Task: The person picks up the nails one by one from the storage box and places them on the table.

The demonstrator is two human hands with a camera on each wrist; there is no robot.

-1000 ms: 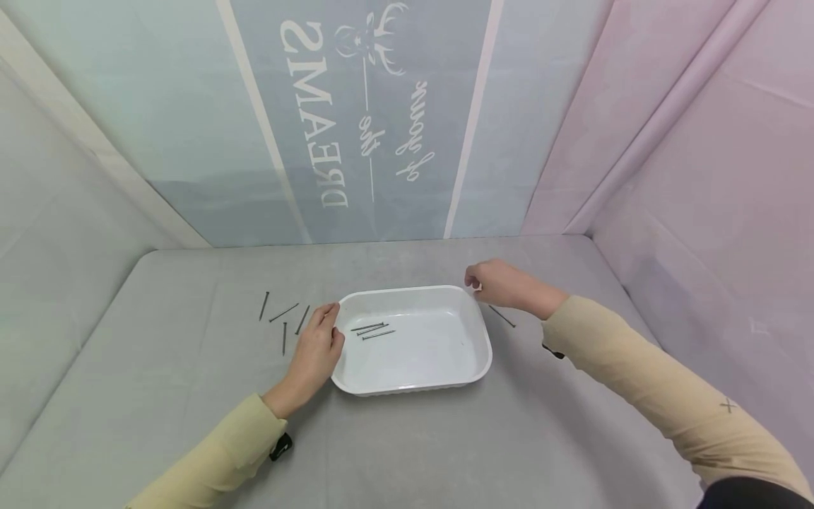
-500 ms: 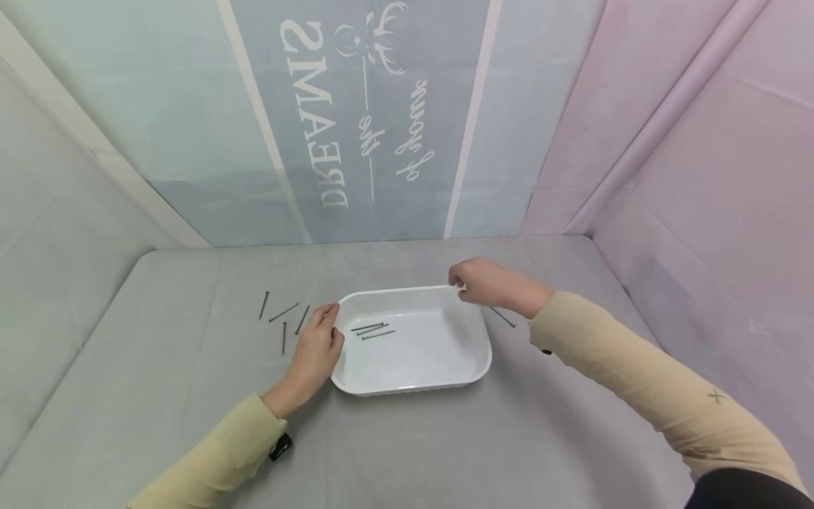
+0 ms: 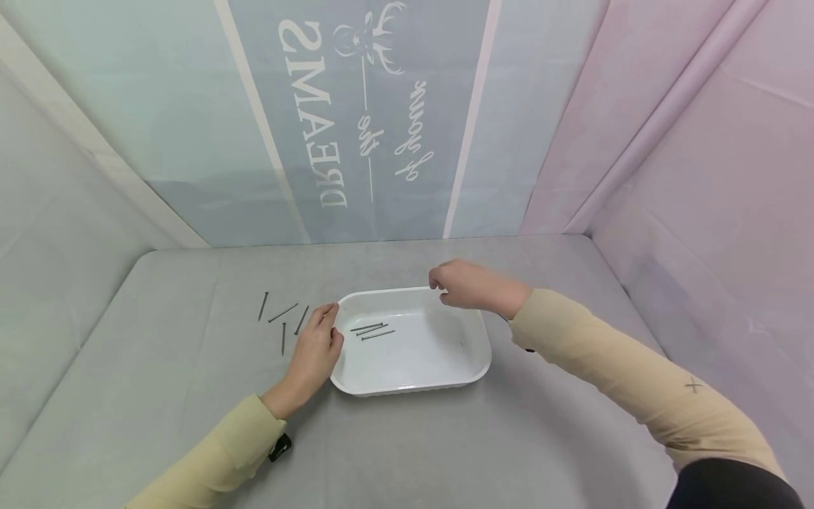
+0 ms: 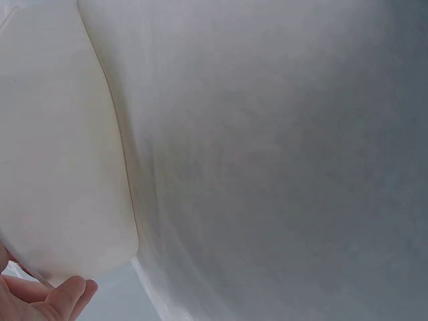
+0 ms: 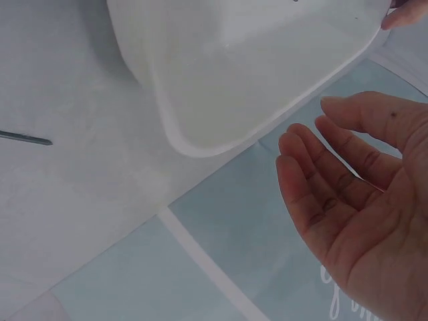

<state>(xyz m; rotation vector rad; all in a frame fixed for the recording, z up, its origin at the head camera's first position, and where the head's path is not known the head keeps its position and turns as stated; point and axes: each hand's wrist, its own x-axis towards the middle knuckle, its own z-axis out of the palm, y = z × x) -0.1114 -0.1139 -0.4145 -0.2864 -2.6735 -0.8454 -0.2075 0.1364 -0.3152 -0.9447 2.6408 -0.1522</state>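
Note:
A white rectangular tray (image 3: 439, 353) lies on the grey surface in the head view. At its left rim my left hand (image 3: 313, 357) grips the edge; thumb and fingers (image 4: 70, 297) pinch it in the left wrist view. Three nails (image 3: 378, 335) lie inside the tray, toward the left. Over the far right part of the rim hovers my right hand (image 3: 473, 286). Seen from the right wrist, its fingers (image 5: 297, 194) are loosely bent, apart from the thumb, and hold nothing.
Several loose nails (image 3: 283, 339) lie on the table left of the tray. One more nail (image 5: 27, 138) lies to the tray's right, mostly hidden by the right arm in the head view. A printed cloth wall (image 3: 362, 212) rises behind the table.
My right hand has moved left from the tray's far right corner to above its far rim. The left hand, tray and nails look unmoved.

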